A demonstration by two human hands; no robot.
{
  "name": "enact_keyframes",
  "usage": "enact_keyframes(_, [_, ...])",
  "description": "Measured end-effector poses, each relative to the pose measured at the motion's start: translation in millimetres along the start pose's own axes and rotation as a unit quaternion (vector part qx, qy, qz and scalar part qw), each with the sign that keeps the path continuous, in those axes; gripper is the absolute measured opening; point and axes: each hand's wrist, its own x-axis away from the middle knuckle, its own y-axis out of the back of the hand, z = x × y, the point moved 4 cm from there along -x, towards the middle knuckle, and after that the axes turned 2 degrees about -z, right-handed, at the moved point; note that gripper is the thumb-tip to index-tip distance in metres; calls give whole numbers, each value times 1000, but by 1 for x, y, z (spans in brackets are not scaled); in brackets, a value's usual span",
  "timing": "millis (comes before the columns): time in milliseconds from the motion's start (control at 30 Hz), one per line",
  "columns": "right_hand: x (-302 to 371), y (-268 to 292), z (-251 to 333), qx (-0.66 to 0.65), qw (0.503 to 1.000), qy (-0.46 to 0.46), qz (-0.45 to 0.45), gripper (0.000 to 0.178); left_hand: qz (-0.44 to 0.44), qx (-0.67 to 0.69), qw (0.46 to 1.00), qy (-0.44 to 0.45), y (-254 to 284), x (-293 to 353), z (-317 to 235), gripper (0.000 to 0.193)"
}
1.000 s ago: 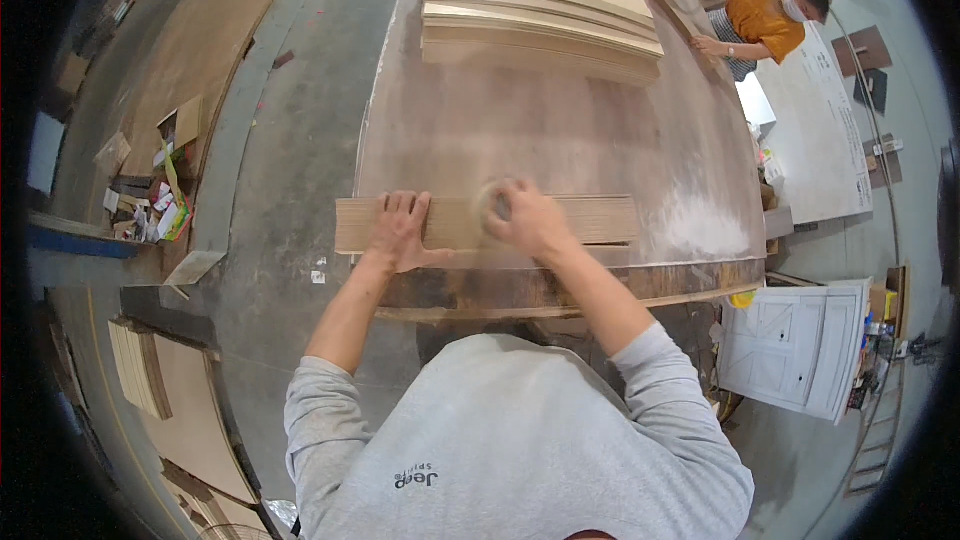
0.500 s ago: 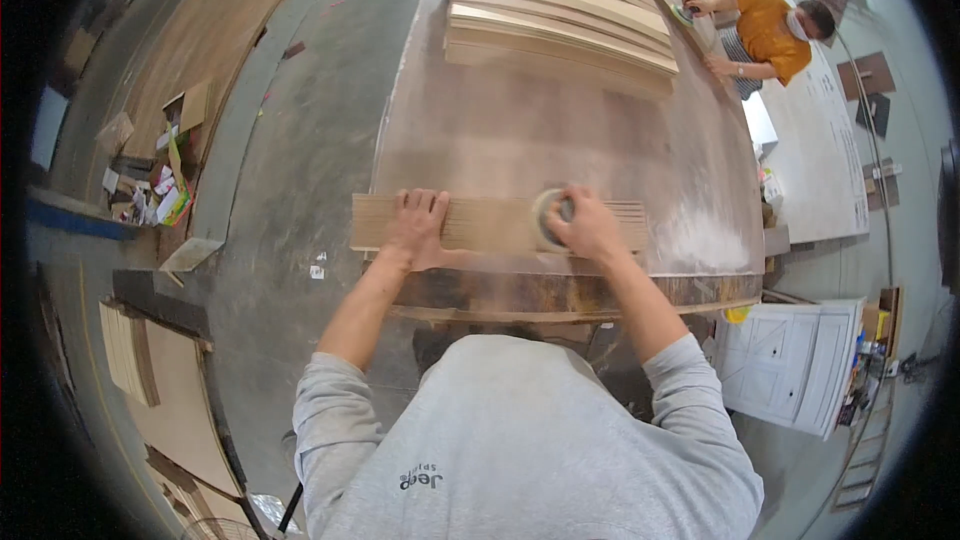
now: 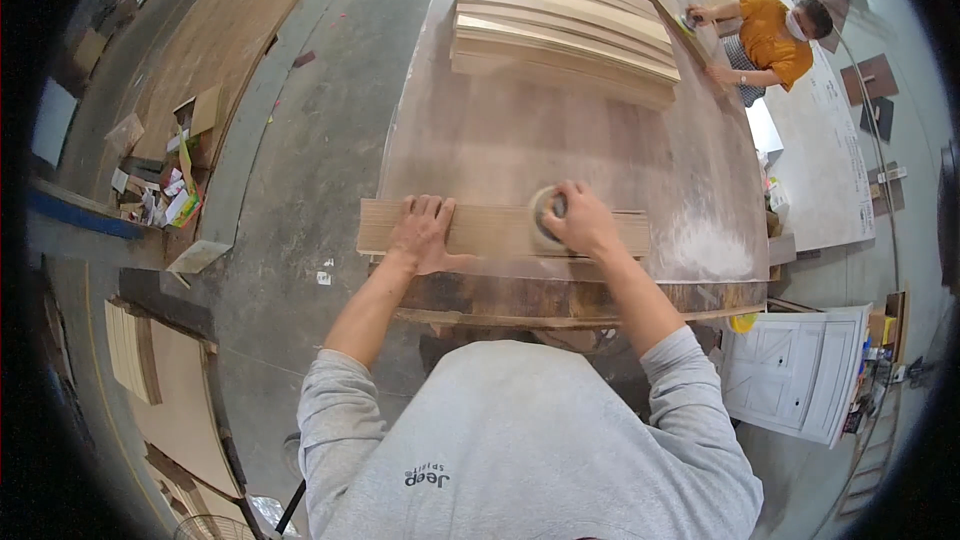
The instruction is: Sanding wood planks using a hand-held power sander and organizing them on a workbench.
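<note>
I note the right hand [image 3: 580, 222], grasping a round tool [image 3: 540, 218], has shifted rightward along the wood strips [image 3: 490, 230], centre frame; contact now falls right of their middle. Left hand [image 3: 421, 236] spans them; clamping, I cannot tell.

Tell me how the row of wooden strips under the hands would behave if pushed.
The wooden strips would probably shift separately, since lengthwise seams show between them. Each looks fairly stiff, its edges running straight. They might slide readily on the table, which has a pale, powdery-looking patch.
</note>
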Motion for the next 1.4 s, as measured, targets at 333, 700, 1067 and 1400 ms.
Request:
enact_keyframes(333, [-7, -3, 17, -5, 1000, -3, 23, 56, -27, -20, 999, -11, -2, 0, 1, 105])
enact_keyframes(700, [-14, -39, 77, -29, 996, 83, 26, 46, -13, 7, 1000, -2, -3, 0, 0, 105])
enact_keyframes(1067, [32, 0, 2, 14, 998, 10, 57, 41, -34, -9, 999, -9, -4, -1, 1, 105])
enact_keyframes(1400, [52, 17, -32, 5, 999, -28, 30, 40, -28, -7, 1000, -10, -3, 1, 1, 108])
